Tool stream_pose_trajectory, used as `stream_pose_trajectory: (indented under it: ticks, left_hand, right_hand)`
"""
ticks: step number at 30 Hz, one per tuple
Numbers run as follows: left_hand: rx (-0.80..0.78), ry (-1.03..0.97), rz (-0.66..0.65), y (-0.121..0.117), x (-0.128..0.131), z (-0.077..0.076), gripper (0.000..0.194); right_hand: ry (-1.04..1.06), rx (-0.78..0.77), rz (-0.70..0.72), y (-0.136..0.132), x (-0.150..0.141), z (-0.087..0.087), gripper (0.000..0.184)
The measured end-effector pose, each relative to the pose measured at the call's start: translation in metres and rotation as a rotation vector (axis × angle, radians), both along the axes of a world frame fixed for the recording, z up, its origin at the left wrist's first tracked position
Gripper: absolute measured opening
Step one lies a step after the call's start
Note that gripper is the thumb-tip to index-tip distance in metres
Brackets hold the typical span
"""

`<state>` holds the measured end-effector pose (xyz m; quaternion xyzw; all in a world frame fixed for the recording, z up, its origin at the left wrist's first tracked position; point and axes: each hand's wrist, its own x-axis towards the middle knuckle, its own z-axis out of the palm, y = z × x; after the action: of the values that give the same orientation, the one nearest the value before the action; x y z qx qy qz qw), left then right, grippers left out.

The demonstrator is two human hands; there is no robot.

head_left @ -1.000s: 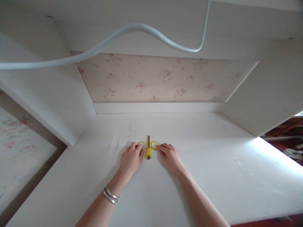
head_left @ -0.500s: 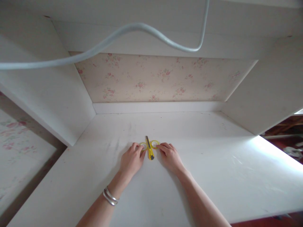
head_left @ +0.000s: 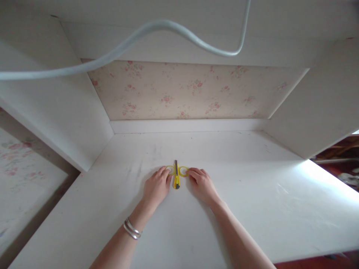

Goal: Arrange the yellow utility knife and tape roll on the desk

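On the white surface lies a yellow utility knife (head_left: 176,175) with a dark blade channel, nearly upright in the view. It sits between two small yellow rings that look like tape rolls, the left tape roll (head_left: 169,166) and the right tape roll (head_left: 184,176), both flat with pale middles. My left hand (head_left: 157,184) has its fingers closed on the outer edge of the left roll. The right roll's outer edge is pinched by the fingers of my right hand (head_left: 203,184). Neither hand holds the knife. Two silver bangles (head_left: 131,228) circle my left wrist.
The white surface (head_left: 238,209) ends at a low back strip (head_left: 187,126) below floral wallpaper (head_left: 174,89). White panels stand left (head_left: 70,116) and right (head_left: 314,104). A pale cable (head_left: 165,25) crosses the upper view. Clutter (head_left: 347,160) shows at far right.
The knife has turned from a slant to nearly straight, its top end moving right and its lower end left. Both hands stay at the rings. The view has shifted slightly.
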<state>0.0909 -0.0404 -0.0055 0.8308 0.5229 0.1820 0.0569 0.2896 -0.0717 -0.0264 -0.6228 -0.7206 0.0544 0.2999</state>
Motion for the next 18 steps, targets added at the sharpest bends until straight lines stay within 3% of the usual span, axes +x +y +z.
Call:
stream_pose_trajectory:
  ticks: [13,18]
  left_hand:
    - [-0.02,-0.017,-0.004,-0.0005,-0.0026,-0.0001,0.022]
    - [-0.021,-0.104,-0.034,0.0066,-0.0053,0.0003,0.022]
  right_hand:
    - [0.005,-0.014,-0.006,-0.0003,-0.0002,0.0014,0.025]
    - [0.158,-0.011,-0.066,0.0,0.0011,0.0022,0.031]
